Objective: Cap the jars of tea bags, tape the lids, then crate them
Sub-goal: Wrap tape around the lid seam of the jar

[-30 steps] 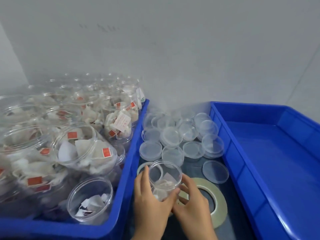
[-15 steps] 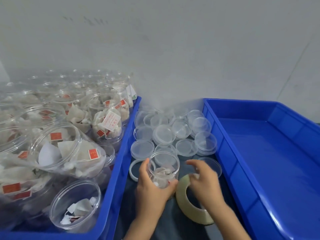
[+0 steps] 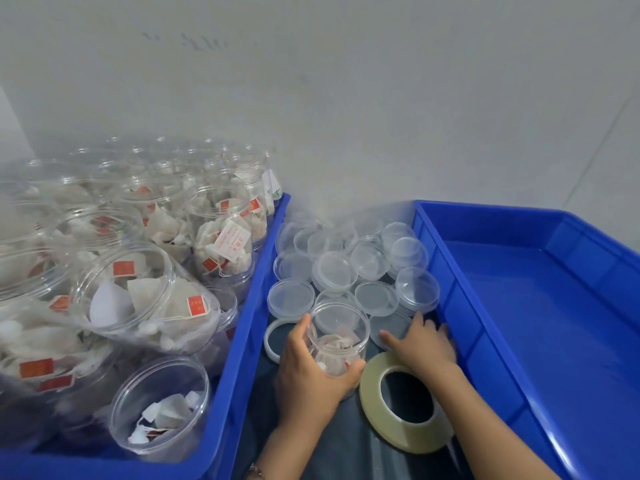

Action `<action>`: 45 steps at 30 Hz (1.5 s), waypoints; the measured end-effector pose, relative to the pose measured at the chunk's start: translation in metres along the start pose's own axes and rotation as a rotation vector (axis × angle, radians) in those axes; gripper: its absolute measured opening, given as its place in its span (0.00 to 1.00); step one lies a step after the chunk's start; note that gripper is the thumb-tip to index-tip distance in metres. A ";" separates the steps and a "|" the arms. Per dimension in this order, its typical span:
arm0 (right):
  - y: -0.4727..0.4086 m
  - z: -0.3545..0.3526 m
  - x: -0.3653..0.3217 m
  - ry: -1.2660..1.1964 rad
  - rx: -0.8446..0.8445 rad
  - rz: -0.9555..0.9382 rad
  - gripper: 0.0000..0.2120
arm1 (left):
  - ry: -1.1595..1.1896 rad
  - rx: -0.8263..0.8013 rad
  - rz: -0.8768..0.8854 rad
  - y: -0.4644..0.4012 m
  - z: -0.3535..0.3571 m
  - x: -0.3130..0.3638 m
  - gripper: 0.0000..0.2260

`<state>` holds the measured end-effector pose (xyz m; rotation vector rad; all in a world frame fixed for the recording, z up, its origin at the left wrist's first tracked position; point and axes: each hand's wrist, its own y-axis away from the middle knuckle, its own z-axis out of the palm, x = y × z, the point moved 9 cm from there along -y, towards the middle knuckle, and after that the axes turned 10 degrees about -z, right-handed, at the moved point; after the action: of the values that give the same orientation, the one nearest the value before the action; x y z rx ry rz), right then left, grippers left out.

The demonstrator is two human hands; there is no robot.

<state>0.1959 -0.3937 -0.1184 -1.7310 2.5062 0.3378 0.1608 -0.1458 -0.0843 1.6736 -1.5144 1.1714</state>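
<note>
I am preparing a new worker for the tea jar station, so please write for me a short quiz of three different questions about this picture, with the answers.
1. True or false: the jar gripped by the left hand already has its lid on.
2. Which thing is the right hand reaching onto?
A. the tape roll
B. a clear lid lying flat
C. the right crate
3. Fill the gap: the right crate holds ____ jars.

Key
1. False: its mouth is open, with tea bags visible inside.
2. B: the fingers lie over a clear lid just in front of the lid pile.
3. No: only its bare blue floor shows.
</note>
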 end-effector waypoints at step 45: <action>0.081 -0.070 -0.148 -0.116 0.127 -0.872 0.28 | 0.071 -0.209 -0.158 -0.031 0.028 -0.026 0.36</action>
<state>0.1780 -0.2463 -0.0111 -2.4142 1.4391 0.1850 0.1978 -0.1527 -0.1159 1.5637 -1.3828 0.9456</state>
